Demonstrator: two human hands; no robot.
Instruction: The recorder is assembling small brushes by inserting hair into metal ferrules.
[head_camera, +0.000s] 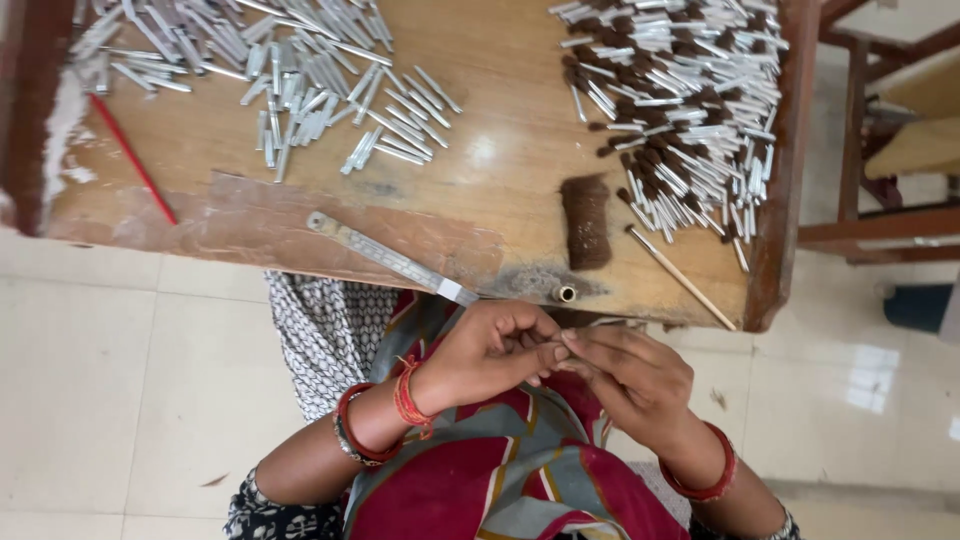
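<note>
My left hand (490, 352) and my right hand (628, 375) meet in front of my body, just below the near edge of the wooden table (500, 120). Their fingertips pinch together around something very small that I cannot make out. Both wrists carry red bangles. A pile of empty silver tubes (290, 70) lies at the table's far left. At the far right lies a heap of silver tubes with brown bristle tips (680, 100). A dark brown bundle of bristles (586, 222) sits near the table's front edge, above my hands.
A metal ruler (390, 260) lies slanted over the front edge. A small brass ring (567, 293) sits close to the edge. One long-handled brush (680, 275) lies at the right front, a red pencil (132, 158) at the left. Wooden furniture (880, 140) stands to the right on the tiled floor.
</note>
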